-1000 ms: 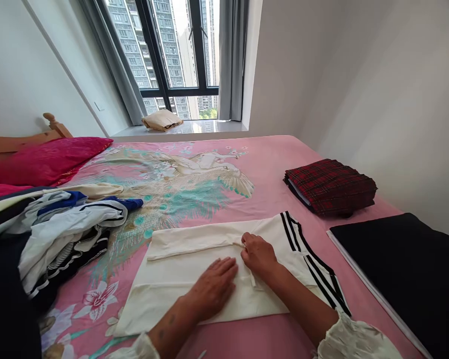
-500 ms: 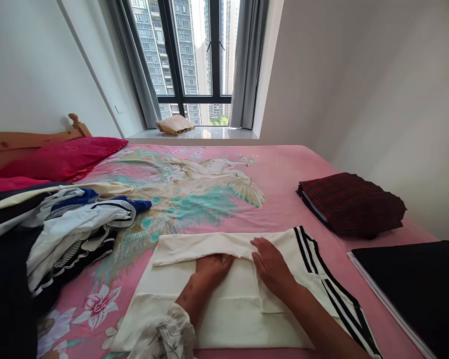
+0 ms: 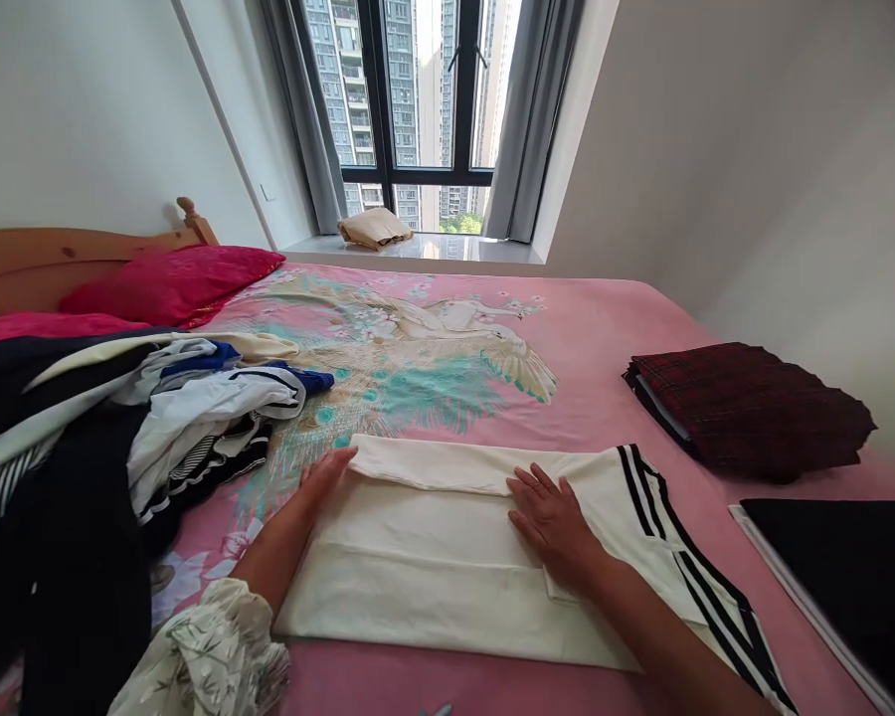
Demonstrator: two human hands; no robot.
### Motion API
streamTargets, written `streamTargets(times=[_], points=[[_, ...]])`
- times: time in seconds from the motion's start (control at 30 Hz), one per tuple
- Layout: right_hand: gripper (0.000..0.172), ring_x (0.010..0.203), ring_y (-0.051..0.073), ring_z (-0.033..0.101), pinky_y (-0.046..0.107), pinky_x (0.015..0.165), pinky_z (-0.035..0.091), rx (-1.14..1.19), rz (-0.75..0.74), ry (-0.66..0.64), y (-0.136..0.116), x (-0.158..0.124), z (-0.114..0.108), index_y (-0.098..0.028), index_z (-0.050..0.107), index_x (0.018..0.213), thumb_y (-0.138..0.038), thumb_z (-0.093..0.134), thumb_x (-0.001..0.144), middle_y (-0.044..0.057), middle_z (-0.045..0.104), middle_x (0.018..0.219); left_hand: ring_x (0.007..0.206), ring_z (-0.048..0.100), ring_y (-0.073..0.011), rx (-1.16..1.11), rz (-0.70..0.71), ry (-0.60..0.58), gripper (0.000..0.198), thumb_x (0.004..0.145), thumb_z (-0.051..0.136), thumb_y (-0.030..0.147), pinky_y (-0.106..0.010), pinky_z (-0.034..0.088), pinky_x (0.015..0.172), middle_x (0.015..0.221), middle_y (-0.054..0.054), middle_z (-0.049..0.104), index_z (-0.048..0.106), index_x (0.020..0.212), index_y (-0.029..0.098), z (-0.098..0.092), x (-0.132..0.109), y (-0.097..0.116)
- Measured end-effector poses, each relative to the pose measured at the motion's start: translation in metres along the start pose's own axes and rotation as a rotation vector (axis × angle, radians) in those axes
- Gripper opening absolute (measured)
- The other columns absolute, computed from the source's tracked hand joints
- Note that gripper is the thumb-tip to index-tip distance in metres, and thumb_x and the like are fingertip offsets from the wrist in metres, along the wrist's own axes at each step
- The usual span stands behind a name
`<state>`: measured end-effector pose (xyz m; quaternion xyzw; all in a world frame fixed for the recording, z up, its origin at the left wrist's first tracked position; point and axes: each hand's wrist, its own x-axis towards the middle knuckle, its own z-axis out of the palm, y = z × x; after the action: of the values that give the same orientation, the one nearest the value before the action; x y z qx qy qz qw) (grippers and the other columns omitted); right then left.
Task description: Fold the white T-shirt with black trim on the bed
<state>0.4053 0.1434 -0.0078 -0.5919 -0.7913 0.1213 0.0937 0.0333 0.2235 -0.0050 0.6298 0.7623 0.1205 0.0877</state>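
A cream-white garment [image 3: 425,557] with black stripes along its right end lies folded on the bed, a long strip turned over along its far edge. My left hand [image 3: 326,479] reaches along the garment's left side, fingers stretched out, with the fingertips at its far left corner. Spread flat, my right hand [image 3: 552,517] rests on the garment right of its middle, fingertips on the folded strip. Neither hand has cloth lifted.
On the left lies a loose heap of clothes [image 3: 209,423] beside a red pillow [image 3: 179,283]. To the right are a dark red plaid folded cloth [image 3: 750,408] and a black folded piece [image 3: 835,587]. A pink patterned sheet [image 3: 597,328] covers the bed; a beige bundle [image 3: 375,228] sits on the windowsill.
My left hand has come out from under the folded strip and moved left to the garment's corner. My right hand stays on the strip, its fingers now flatter. The view has shifted slightly.
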Motion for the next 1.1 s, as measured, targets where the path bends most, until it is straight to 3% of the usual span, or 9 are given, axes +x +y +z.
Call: streamTargets(times=[0.1, 0.2, 0.3, 0.4, 0.47, 0.53, 0.67, 0.83, 1.1], points=[[0.045, 0.139, 0.024, 0.023, 0.056, 0.112, 0.011, 0.026, -0.022, -0.062, -0.002, 0.0, 0.002, -0.024, 0.045, 0.134, -0.038, 0.035, 0.093, 0.005, 0.038, 0.146, 0.094, 0.062, -0.0366, 0.023, -0.144, -0.04, 0.036, 0.078, 0.048, 0.05, -0.053, 0.046, 0.08, 0.088, -0.01, 0.071, 0.071, 0.084, 0.023, -0.006, 0.005, -0.002], [0.042, 0.135, 0.022, 0.032, 0.054, 0.111, 0.016, 0.147, 0.012, -0.027, 0.006, 0.003, 0.004, -0.024, 0.05, 0.129, -0.038, 0.03, 0.094, 0.004, 0.047, 0.139, 0.106, 0.056, -0.0377, 0.042, -0.151, 0.011, 0.029, 0.076, 0.053, 0.037, -0.054, 0.043, 0.086, 0.103, -0.013, 0.067, 0.067, 0.094, 0.019, -0.013, -0.001, 0.001], [0.04, 0.126, 0.02, 0.045, 0.047, 0.11, 0.025, 0.252, 0.022, 0.136, 0.01, 0.014, 0.002, -0.022, 0.056, 0.119, -0.035, 0.027, 0.094, 0.006, 0.059, 0.126, 0.122, 0.046, -0.0281, 0.022, 0.049, 0.062, 0.04, 0.087, 0.034, 0.024, -0.047, 0.033, 0.104, 0.124, -0.015, 0.057, 0.055, 0.118, 0.011, -0.011, -0.018, 0.027], [0.038, 0.121, 0.02, 0.05, 0.043, 0.109, 0.03, 0.251, -0.02, 0.252, 0.003, 0.03, 0.002, -0.02, 0.06, 0.112, -0.029, 0.029, 0.092, 0.007, 0.062, 0.121, 0.13, 0.038, -0.0121, -0.018, 0.402, -0.048, 0.043, 0.09, 0.028, 0.022, -0.027, 0.021, 0.113, 0.136, 0.0, 0.051, 0.054, 0.123, 0.022, 0.009, -0.038, 0.073], [0.04, 0.125, 0.02, 0.046, 0.043, 0.11, 0.028, 0.185, -0.034, 0.202, -0.003, 0.038, 0.006, -0.018, 0.059, 0.116, -0.025, 0.028, 0.091, 0.008, 0.058, 0.126, 0.134, 0.033, -0.0097, -0.03, 0.566, -0.151, 0.041, 0.089, 0.037, 0.035, -0.026, 0.013, 0.115, 0.142, 0.01, 0.045, 0.051, 0.128, 0.033, 0.027, -0.044, 0.099], [0.043, 0.133, 0.022, 0.036, 0.047, 0.112, 0.023, 0.077, -0.001, 0.08, -0.004, 0.041, 0.012, -0.017, 0.053, 0.126, -0.028, 0.03, 0.091, 0.007, 0.048, 0.138, 0.137, 0.028, -0.0145, -0.026, 0.586, -0.212, 0.05, 0.086, 0.042, 0.047, -0.035, 0.004, 0.117, 0.147, 0.007, 0.037, 0.043, 0.135, 0.034, 0.039, -0.04, 0.105], [0.053, 0.14, 0.022, 0.02, 0.05, 0.113, 0.013, -0.073, 0.074, -0.029, 0.005, 0.037, 0.026, -0.02, 0.035, 0.141, -0.042, 0.03, 0.093, 0.004, 0.027, 0.151, 0.142, 0.015, -0.0268, 0.02, 0.333, -0.207, 0.066, 0.086, 0.036, 0.051, -0.058, -0.011, 0.11, 0.154, -0.009, 0.019, 0.028, 0.144, 0.02, 0.035, -0.006, 0.055], [0.053, 0.14, 0.02, 0.019, 0.048, 0.114, 0.013, -0.118, 0.075, 0.019, 0.01, 0.032, 0.033, -0.022, 0.033, 0.142, -0.043, 0.028, 0.094, 0.003, 0.026, 0.151, 0.142, 0.013, -0.0232, 0.027, 0.175, -0.201, 0.061, 0.089, 0.03, 0.043, -0.052, 0.001, 0.114, 0.154, -0.01, 0.019, 0.024, 0.145, 0.016, 0.012, 0.016, -0.008], [0.053, 0.139, 0.02, 0.02, 0.047, 0.113, 0.014, -0.136, 0.068, 0.04, 0.013, 0.03, 0.035, -0.022, 0.034, 0.141, -0.045, 0.026, 0.095, 0.003, 0.028, 0.151, 0.136, 0.033, -0.0164, -0.089, 0.23, -0.157, 0.051, 0.091, 0.022, 0.032, -0.039, 0.02, 0.115, 0.145, -0.005, 0.041, 0.044, 0.135, 0.018, -0.005, -0.073, -0.062]])
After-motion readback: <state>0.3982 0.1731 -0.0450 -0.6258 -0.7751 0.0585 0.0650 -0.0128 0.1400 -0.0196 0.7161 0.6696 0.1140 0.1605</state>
